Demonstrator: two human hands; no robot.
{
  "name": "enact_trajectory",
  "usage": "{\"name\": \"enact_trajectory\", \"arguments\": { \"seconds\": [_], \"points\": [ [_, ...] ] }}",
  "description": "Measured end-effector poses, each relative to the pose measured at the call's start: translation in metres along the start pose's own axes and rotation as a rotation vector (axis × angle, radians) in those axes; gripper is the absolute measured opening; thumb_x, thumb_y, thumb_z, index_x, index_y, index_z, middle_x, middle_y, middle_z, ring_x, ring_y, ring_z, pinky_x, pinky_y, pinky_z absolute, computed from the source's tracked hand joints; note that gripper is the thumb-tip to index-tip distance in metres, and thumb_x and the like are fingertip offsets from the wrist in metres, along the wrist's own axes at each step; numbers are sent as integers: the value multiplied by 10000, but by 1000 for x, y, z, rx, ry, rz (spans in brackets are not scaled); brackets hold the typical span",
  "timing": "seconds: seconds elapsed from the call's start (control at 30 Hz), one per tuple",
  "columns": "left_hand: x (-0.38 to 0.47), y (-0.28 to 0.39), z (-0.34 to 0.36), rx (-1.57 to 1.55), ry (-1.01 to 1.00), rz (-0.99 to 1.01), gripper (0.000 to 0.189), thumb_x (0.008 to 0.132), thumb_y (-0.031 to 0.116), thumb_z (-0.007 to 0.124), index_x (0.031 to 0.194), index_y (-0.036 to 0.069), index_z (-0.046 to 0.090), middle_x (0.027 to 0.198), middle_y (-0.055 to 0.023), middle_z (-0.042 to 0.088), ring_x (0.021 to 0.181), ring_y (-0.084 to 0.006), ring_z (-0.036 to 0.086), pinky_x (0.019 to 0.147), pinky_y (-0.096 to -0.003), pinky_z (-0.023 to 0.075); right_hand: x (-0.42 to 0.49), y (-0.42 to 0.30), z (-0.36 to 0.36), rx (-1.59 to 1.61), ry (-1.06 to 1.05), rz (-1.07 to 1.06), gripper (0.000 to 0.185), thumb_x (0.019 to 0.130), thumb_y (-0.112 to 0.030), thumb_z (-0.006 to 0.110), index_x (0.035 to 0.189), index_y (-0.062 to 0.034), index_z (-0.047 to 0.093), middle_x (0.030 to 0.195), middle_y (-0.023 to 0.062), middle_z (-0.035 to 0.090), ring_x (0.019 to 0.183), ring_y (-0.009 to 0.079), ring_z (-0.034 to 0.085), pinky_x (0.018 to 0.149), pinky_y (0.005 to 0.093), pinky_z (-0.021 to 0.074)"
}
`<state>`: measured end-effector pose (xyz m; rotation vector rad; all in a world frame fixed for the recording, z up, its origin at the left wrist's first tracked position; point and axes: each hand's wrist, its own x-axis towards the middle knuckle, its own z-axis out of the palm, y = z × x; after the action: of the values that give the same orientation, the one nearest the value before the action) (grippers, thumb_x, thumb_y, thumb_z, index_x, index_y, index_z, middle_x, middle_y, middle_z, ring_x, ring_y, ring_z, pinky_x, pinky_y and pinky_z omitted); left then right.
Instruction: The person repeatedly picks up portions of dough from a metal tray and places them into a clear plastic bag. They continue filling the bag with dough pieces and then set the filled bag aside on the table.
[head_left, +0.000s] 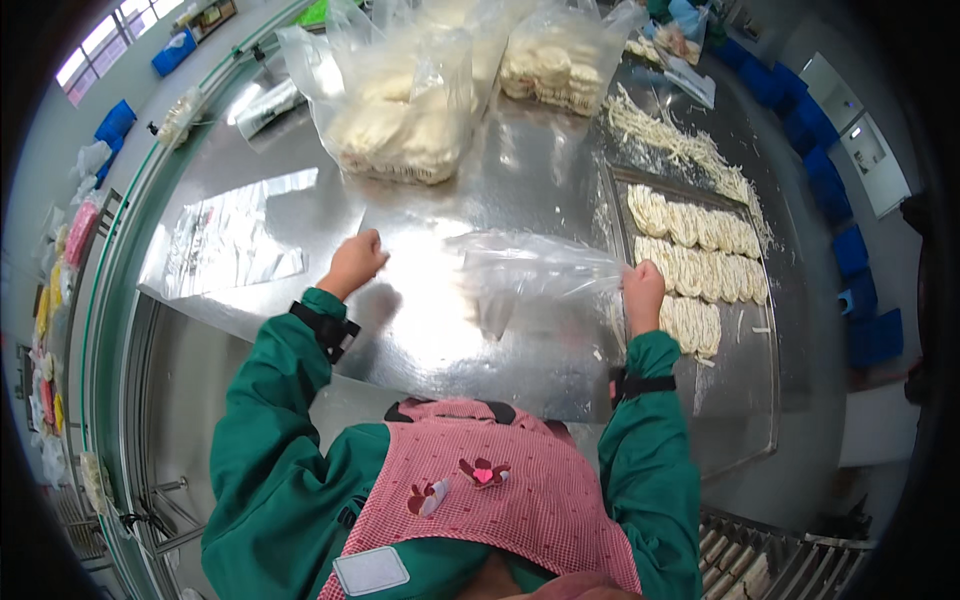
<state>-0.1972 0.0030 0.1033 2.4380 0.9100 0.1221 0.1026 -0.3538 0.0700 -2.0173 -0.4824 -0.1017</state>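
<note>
In the head view, my right hand (643, 292) grips one end of a clear plastic bag (536, 262). The bag stretches left over the steel table (427, 330), its far end blurred by glare. My left hand (355, 264) is curled into a fist above the table, apart from the bag, and I see nothing clearly held in it. Just beyond my right hand, folded noodle bundles (697, 271) lie in rows inside a metal-edged area. Further left, a pile of flat clear plastic bags (232, 236) rests on the tabletop.
Filled clear bags of noodles (401, 131) stand at the back, with another noodle bag (551, 71) to their right. Loose noodle strands (686, 150) are strewn at the far right. A rolled plastic packet (268, 112) lies back left. Blue crates (825, 180) line the right side.
</note>
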Motion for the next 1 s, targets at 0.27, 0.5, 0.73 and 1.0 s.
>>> {"name": "enact_trajectory", "arguments": {
  "seconds": [0.27, 0.5, 0.73, 1.0],
  "points": [
    [-47, 108, 55, -3, 180, 739, 303, 733, 219, 728, 940, 62, 571, 924, -129, 599, 899, -351, 588, 748, -460, 470, -96, -124, 31, -55, -185, -565, 166, 791, -40, 593, 693, -57, 460, 610, 134, 512, 543, 309, 509, 516, 419, 414],
    [5, 133, -56, 164, 551, 645, 180, 759, 37, 600, 916, 70, 520, 863, -167, 593, 823, -387, 590, 681, -465, 487, 29, -138, -18, -884, -201, -247, 126, 826, -111, 554, 942, -66, 537, 774, 200, 661, 753, 412, 657, 644, 506, 495],
    [-51, 133, -86, -1058, 585, 696, 212, 798, -57, 622, 967, 33, 529, 984, -148, 570, 914, -255, 607, 799, -381, 536, 18, -114, -94, 633, 127, -436, 333, 941, -145, 499, 1245, -12, 522, 1087, 107, 616, 1026, 235, 606, 822, 360, 508],
    [-133, 56, 29, -28, -371, 622, 262, 765, 103, 718, 992, 33, 606, 824, -185, 609, 757, -389, 618, 644, -405, 513, -82, 55, -108, 233, -1236, 61, 372, 913, -229, 602, 1255, -85, 609, 1171, 103, 660, 1002, 198, 621, 860, 360, 499]
  ]
}}
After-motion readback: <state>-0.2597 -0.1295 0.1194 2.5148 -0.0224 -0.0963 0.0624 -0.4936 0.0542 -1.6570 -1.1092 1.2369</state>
